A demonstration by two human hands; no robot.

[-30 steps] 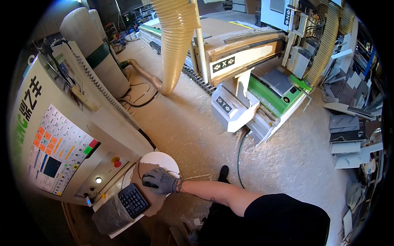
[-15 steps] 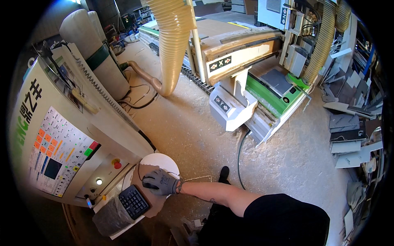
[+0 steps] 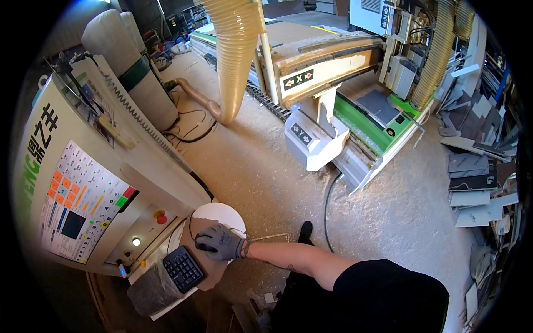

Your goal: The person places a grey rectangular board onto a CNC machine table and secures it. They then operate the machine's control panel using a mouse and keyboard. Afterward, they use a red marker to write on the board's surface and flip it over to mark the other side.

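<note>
A workshop with a floor (image 3: 266, 177) covered in sawdust was seen from above. A large woodworking machine (image 3: 338, 105) with a green bed stood in the upper middle of the view, and a ribbed yellow dust hose (image 3: 236, 50) hung down in front of it. A grey dust collector bag (image 3: 125, 66) was placed at the upper left, and stacked grey panels (image 3: 474, 177) were leaned along the right edge.

At the left, a white control cabinet (image 3: 111, 166) was seen, with a panel of coloured buttons (image 3: 75, 205) and a red round knob (image 3: 161, 217) on its sloped face. Below it, a small shelf carried a black keyboard (image 3: 183, 269) under a dusty plastic cover. Just beside the keyboard lay a brown pad (image 3: 206, 272), and behind it a white round disc (image 3: 219, 213) was partly hidden.

The left hand (image 3: 219, 242), dressed in a grey glove, was laid palm down on the pad, with the fingers curved over something small; a mouse is likely, but it was covered by the glove and could not be told surely. A thin cable was seen near the hand. Whether the hand was really gripping or only resting could not be told. The bare forearm reached to it from a black sleeve (image 3: 377, 294). The right hand was not shown.
</note>
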